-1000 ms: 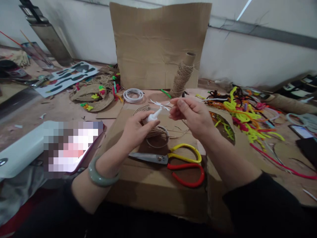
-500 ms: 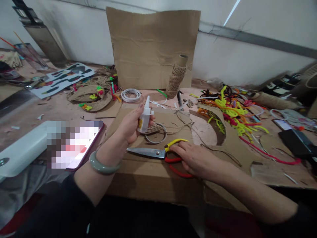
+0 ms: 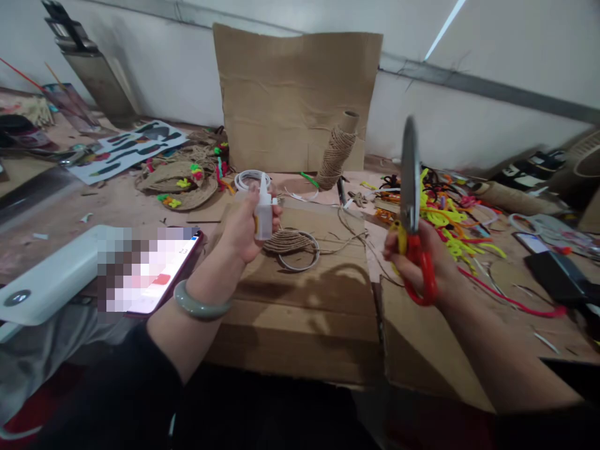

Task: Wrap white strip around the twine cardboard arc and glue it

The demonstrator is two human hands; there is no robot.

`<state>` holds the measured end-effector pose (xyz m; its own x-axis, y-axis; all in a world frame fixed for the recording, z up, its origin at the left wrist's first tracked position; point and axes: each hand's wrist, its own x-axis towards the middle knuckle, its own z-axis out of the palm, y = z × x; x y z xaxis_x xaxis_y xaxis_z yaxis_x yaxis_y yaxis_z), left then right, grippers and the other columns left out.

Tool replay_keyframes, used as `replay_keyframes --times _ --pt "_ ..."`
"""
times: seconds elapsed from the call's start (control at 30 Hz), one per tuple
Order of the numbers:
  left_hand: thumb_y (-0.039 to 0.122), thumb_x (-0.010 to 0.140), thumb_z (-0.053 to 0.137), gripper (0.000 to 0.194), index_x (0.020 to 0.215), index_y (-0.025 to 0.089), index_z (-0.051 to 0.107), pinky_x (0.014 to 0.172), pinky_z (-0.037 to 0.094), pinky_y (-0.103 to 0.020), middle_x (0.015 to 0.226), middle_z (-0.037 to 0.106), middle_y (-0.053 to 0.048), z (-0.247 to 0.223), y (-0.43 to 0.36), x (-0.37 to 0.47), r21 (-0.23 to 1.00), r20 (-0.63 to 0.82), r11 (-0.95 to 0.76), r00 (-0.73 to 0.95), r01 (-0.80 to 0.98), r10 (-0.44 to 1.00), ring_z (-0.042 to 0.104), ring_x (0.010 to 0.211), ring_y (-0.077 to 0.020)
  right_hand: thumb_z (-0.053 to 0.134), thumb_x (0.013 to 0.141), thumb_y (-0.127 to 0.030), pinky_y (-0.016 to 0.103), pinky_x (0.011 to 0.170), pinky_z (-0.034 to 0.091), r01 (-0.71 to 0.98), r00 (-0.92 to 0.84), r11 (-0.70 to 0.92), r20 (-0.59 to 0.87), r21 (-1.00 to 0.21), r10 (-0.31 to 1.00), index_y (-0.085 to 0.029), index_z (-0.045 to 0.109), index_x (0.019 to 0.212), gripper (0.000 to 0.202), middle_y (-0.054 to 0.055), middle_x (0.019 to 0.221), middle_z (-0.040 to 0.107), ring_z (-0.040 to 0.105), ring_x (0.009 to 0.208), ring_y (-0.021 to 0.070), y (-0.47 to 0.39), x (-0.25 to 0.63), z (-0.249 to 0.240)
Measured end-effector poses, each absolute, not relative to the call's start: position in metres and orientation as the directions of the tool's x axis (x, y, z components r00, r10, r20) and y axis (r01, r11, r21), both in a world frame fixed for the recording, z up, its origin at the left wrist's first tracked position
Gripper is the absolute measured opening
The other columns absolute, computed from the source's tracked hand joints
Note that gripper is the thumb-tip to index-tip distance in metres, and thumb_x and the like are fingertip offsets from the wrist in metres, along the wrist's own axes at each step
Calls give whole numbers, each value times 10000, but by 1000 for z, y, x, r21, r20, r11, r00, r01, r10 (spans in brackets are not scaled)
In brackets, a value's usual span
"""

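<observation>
A small clear glue bottle (image 3: 265,220) with a pointed white nozzle stands upright in my left hand (image 3: 244,228), whose fingers are wrapped round it. On the right, my right hand (image 3: 419,256) grips the scissors (image 3: 410,181) by their red and yellow handles, the blades pointing up and raised above the table. Between my hands, a twine-wrapped piece (image 3: 290,241) lies with a pale ring (image 3: 317,253) on the cardboard sheet (image 3: 304,294). Loose twine trails to the right of it.
Behind stands an upright cardboard panel (image 3: 295,94) with a twine spool (image 3: 338,153) before it. Woven twine pieces (image 3: 180,181), a lit phone (image 3: 164,275) and a white device (image 3: 56,275) are left. Colourful pipe cleaners (image 3: 445,219) heap at right.
My right hand has lifted the scissors off the cardboard and moved right, turning the blades upward. The cut-out cardboard piece at right has shifted down. My left hand still holds the bottle, slightly further left.
</observation>
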<state>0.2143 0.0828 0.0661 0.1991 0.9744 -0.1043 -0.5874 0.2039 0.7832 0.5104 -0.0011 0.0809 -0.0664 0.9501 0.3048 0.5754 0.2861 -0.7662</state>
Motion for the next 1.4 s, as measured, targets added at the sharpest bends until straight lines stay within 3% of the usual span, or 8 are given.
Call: replay_keyframes --times 0.07,0.13,0.27,0.4,0.6,0.73,1.2,1.4 --pt "554 789 641 389 914 187 604 486 452 -163 625 613 19 63 80 217 827 -81 171 188 -536 979 553 503 -64 633 755 -321 337 713 528 447 -79 280 275 -849 958 -330 393 1211 515 -4 891 547 616 801 173 20 490 81" --pt "528 723 718 393 891 186 620 481 445 -163 614 618 21 62 77 220 880 -69 152 195 -451 978 557 503 -67 689 695 -362 320 695 515 330 -100 292 275 -898 956 -304 413 1153 538 -28 856 527 581 741 148 38 468 81" --pt "495 650 784 411 858 174 634 452 404 -170 586 605 26 66 71 226 941 -57 128 225 -315 973 548 504 -77 692 711 -377 347 762 498 497 -225 338 258 -799 940 -251 510 1191 528 31 997 603 584 855 183 55 445 78" --pt "493 695 745 364 833 174 637 520 448 -198 732 656 -13 66 71 230 960 21 51 252 -276 968 567 577 -89 745 680 -396 384 801 496 666 -341 404 226 -627 912 -203 580 1203 581 89 1088 646 601 889 225 57 449 75" --pt "536 819 589 392 688 167 587 539 423 -222 643 565 0 59 74 226 989 149 -146 233 -28 961 516 577 -101 726 730 -423 378 754 517 715 -426 483 233 -505 874 -209 595 1224 554 94 1064 676 623 843 225 59 454 74" --pt "523 879 502 395 704 176 568 577 442 -240 659 565 -5 61 73 222 963 227 -253 238 88 944 530 594 -112 718 747 -396 397 777 516 736 -445 508 247 -448 861 -201 596 1232 537 111 1075 677 633 898 249 57 453 75" --pt "387 897 465 247 788 189 565 637 453 -268 674 605 -7 71 67 216 884 246 -326 259 334 934 561 615 -137 695 772 -435 362 725 502 735 -482 534 232 -419 845 -171 597 1241 547 87 916 666 611 802 221 55 460 71" --pt "404 901 459 286 765 183 579 636 449 -255 678 588 -6 71 66 216 884 263 -347 279 314 923 546 619 -128 691 782 -385 386 841 516 664 -543 581 231 -470 807 -191 584 1273 539 113 1130 685 642 993 256 56 462 73"
